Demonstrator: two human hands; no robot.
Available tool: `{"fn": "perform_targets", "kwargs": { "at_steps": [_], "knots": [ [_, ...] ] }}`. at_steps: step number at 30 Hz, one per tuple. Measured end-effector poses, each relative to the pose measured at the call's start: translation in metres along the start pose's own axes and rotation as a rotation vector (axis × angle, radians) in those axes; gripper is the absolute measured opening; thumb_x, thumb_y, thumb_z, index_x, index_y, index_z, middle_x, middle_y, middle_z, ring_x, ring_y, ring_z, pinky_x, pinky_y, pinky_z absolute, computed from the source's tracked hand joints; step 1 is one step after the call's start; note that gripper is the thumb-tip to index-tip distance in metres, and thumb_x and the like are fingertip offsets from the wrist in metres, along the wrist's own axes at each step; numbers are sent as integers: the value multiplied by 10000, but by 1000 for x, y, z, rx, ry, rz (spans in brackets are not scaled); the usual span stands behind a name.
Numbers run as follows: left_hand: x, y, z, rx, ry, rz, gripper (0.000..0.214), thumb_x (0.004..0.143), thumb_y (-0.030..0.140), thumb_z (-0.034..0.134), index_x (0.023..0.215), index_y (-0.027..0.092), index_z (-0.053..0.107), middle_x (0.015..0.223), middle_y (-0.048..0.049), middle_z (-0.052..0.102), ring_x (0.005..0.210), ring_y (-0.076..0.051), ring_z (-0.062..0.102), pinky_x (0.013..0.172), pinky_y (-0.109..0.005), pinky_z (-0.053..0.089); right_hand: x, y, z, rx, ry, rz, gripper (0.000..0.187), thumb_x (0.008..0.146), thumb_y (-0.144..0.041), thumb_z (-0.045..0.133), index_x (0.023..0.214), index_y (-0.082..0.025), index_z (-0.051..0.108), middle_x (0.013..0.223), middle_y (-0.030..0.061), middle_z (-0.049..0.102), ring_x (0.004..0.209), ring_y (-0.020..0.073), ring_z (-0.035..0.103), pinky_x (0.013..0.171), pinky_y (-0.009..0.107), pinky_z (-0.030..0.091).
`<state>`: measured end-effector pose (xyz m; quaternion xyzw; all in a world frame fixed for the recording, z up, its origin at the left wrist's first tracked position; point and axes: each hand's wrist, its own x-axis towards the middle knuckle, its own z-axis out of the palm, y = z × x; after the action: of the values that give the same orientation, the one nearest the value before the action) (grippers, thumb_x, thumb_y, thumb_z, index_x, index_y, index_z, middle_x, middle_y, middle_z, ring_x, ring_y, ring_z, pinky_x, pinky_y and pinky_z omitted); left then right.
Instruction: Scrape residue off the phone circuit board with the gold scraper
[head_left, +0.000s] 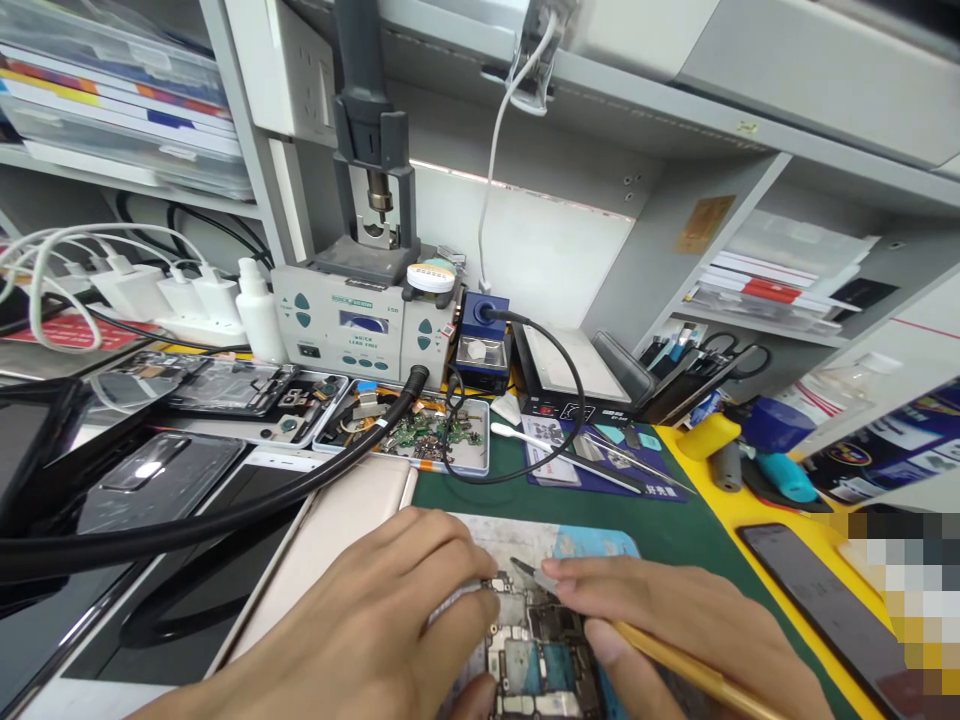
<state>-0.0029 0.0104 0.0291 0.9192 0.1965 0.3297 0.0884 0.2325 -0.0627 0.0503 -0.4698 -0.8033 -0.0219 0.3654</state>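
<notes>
A phone circuit board (551, 665), with metal shields and dark chips, lies at the bottom middle on a worn pale and blue work mat (592, 540). My left hand (405, 600) curls over the board's left edge, fingers bent and thumb at its lower side, gripping it. My right hand (660, 610) is closed around a craft knife (660, 655) with a gold handle. Its dark, narrow blade points left over the board's upper end, close to my left fingertips. Whether the tip touches the board, I cannot tell.
Behind stands a hot air station (360, 320), its thick black hose (300, 485) crossing the left side over several phones. A tray of small parts (480, 460), a white swab (517, 432) and tweezers (637, 460) lie beyond the mat. At right rests a dark phone (817, 610).
</notes>
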Motion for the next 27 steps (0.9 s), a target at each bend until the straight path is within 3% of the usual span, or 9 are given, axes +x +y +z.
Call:
{"fn": "perform_targets", "kwargs": {
  "at_steps": [3,6,11,15,19,22,27],
  "knots": [
    [1,0,-2,-9,-18,-6,148,910,176,551,953,193,693,966,-34,734,918,-218,647,903,-372,578,10,-2,-8,20,-49,31,315,841,-85,636,1098,-262,680,1021,-33,810,919,104,781,861,121,593],
    [1,2,-6,-32,-13,17,127,908,187,563,953,196,681,979,-29,736,931,-212,647,898,-347,579,19,-3,-16,-41,-89,63,237,866,-157,658,1070,-267,711,993,-13,804,904,141,784,825,175,631],
    [-1,10,-10,-13,-34,-38,152,891,156,568,981,194,684,987,-42,730,957,-221,644,914,-362,577,37,-3,-18,-42,-263,230,165,916,-249,615,1044,-301,707,961,-15,776,837,176,781,583,199,648],
    [-1,13,-9,27,-36,-44,128,853,142,601,937,194,682,964,-58,718,976,-230,643,930,-367,572,61,-11,-17,8,-398,248,186,920,-202,562,877,-287,722,864,-46,770,784,170,753,609,232,610],
    [0,14,-11,26,-45,-53,122,834,137,618,928,192,672,980,-62,714,984,-234,640,927,-374,570,74,-18,-16,54,-470,302,171,927,-196,553,875,-272,698,826,-53,741,761,150,717,634,244,563],
    [0,15,-13,19,-47,-47,118,833,138,614,927,189,665,977,-65,710,978,-239,633,916,-384,569,71,-19,-13,77,-486,361,162,954,-226,532,889,-262,676,823,-42,723,754,147,694,672,265,547],
    [-2,15,-12,43,-53,-42,82,841,138,599,879,182,657,912,-60,688,956,-237,625,919,-398,563,59,-15,-7,46,-418,334,134,974,-275,510,931,-268,637,950,-10,716,877,188,690,768,335,539]
  ]
}}
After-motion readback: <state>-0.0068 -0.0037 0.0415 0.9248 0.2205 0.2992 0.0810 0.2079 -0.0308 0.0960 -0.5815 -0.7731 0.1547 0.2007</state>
